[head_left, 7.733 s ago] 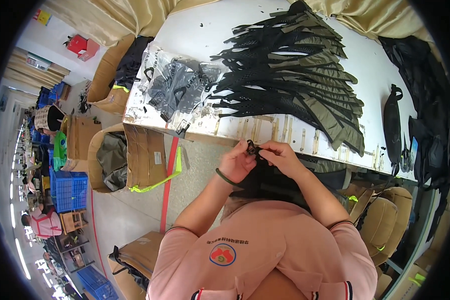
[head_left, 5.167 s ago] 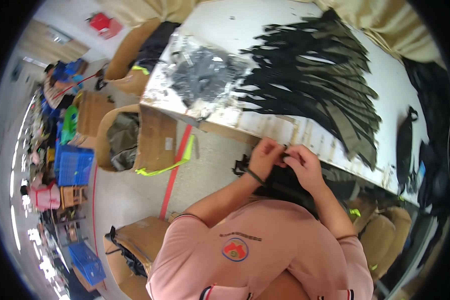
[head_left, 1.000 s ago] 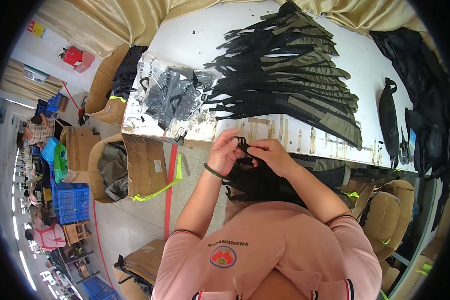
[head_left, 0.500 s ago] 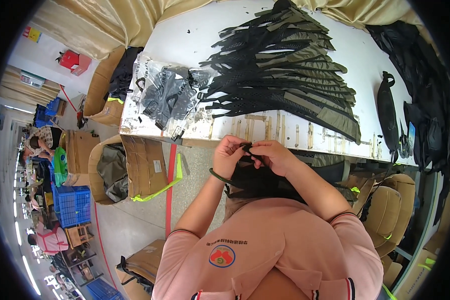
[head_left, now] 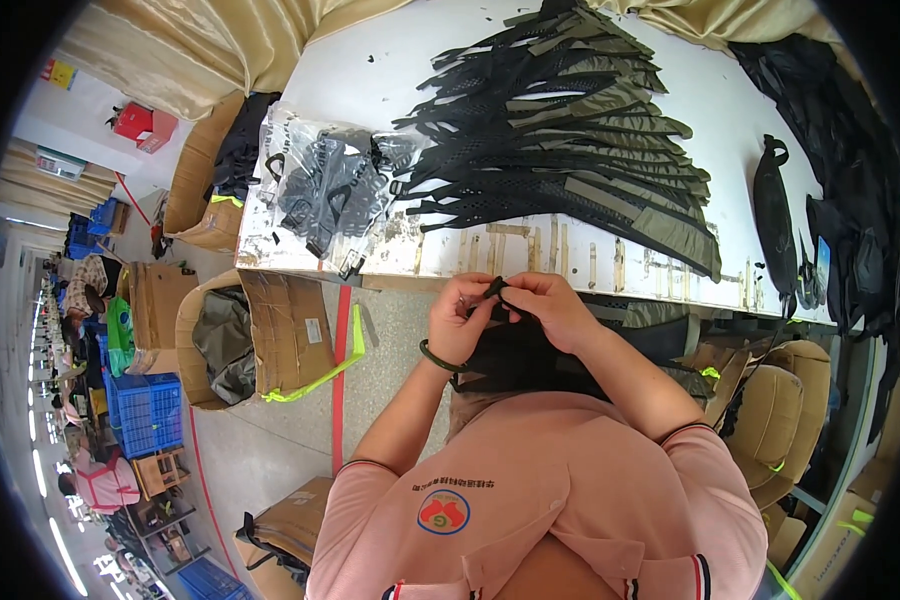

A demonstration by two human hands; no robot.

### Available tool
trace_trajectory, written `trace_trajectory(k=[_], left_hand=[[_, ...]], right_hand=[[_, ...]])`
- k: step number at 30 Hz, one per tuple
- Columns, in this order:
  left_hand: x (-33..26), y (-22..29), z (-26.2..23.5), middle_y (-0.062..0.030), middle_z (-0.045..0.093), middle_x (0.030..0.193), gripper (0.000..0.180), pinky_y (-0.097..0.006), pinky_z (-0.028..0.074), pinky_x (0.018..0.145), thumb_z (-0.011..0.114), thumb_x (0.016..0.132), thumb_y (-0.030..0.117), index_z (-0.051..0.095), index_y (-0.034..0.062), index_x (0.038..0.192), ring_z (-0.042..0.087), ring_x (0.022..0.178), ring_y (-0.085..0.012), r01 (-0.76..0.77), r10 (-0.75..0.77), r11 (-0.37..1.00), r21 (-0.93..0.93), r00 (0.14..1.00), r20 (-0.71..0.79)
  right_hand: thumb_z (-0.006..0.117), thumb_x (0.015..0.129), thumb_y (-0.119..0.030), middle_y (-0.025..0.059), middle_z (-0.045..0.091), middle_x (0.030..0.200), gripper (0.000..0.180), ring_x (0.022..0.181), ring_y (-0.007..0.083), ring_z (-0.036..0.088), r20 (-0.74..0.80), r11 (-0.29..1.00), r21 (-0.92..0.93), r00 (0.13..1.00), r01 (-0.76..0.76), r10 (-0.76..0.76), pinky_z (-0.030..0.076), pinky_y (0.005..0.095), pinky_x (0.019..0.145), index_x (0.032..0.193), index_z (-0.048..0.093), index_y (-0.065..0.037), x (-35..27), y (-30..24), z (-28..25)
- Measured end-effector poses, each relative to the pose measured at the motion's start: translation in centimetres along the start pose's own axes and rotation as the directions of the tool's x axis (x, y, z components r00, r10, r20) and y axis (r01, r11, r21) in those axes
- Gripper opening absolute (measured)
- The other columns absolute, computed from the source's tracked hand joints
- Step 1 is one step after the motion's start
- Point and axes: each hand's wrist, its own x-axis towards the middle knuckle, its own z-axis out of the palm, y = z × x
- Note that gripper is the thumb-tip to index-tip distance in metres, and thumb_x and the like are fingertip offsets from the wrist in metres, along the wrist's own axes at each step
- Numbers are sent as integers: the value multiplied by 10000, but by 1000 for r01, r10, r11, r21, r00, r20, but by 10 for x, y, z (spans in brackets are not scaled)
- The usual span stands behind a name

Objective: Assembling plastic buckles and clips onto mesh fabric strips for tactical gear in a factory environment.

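My left hand (head_left: 457,318) and my right hand (head_left: 552,310) meet in front of the table's near edge, both closed in a pinch. Between their fingertips is the end of a black strap (head_left: 495,288); whether a small fitting sits in it is too small to tell. Dark fabric (head_left: 510,355) hangs below the hands, across my lap. Just beyond, on the white table (head_left: 430,260), lies a fanned stack of black mesh and olive-green shoulder straps (head_left: 590,130). Left of the stack rests a clear plastic bag (head_left: 335,180) of black plastic buckles.
Open cardboard boxes (head_left: 295,335) stand left of the table, one holding grey-green fabric. A long black strap (head_left: 772,220) and dark fabric (head_left: 830,150) lie at the table's right end. More cardboard (head_left: 770,410) is at right. People work near blue crates (head_left: 148,412) far left.
The black strap end now stands up higher between my fingertips, and my fingers have shifted slightly around it. My view has moved a little.
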Motion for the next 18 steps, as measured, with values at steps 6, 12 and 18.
trace_trajectory(k=[6,12,18], left_hand=[[-2,4,1,-118,557,1089,250,-257,490,822,535,799,-165,514,5,982,596,958,-161,-37,37,997,64,999,-1],[-2,3,3,-118,614,993,242,-266,498,724,615,737,-135,574,25,913,621,875,-198,-139,159,925,355,987,-26],[4,8,4,-126,634,954,246,-278,497,706,634,718,-124,587,33,903,629,841,-230,-215,241,887,409,970,-13]], right_hand=[[627,847,-117,4,597,807,129,671,86,508,59,998,-47,998,-34,36,415,226,651,915,632,-7,-1,-4,-6],[621,835,-76,8,595,805,98,680,82,505,-82,972,-145,977,184,-197,413,221,646,905,619,-8,-5,5,9],[612,845,-90,-12,593,801,96,700,45,499,11,988,139,998,60,-62,404,191,633,906,621,-17,-5,6,0]])
